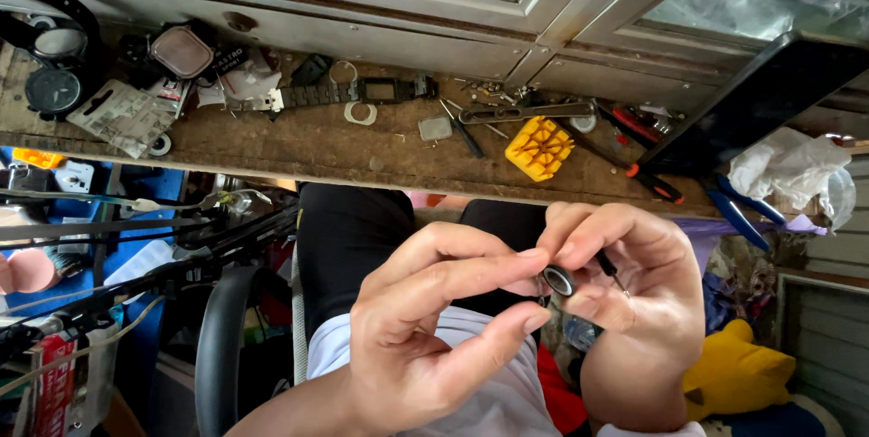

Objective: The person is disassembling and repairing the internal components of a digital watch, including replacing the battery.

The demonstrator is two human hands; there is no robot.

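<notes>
My left hand (pixel 425 328) and my right hand (pixel 638 301) meet over my lap, below the edge of a wooden workbench (pixel 299 147). Between the fingertips of both hands sits a small round black watch part (pixel 558 280) with a pale centre. My left thumb and forefinger pinch its left side. My right hand grips its right side and also holds a thin dark tool (pixel 611 270) with a fine tip between its fingers.
On the bench lie a black digital watch with a metal band (pixel 348 93), a yellow plastic watch holder block (pixel 539 148), screwdrivers (pixel 634 172), blue-handled pliers (pixel 742 212), a watch case (pixel 183 51), crumpled white plastic (pixel 792 165) and small parts. A window frame runs behind. Clutter lies at left.
</notes>
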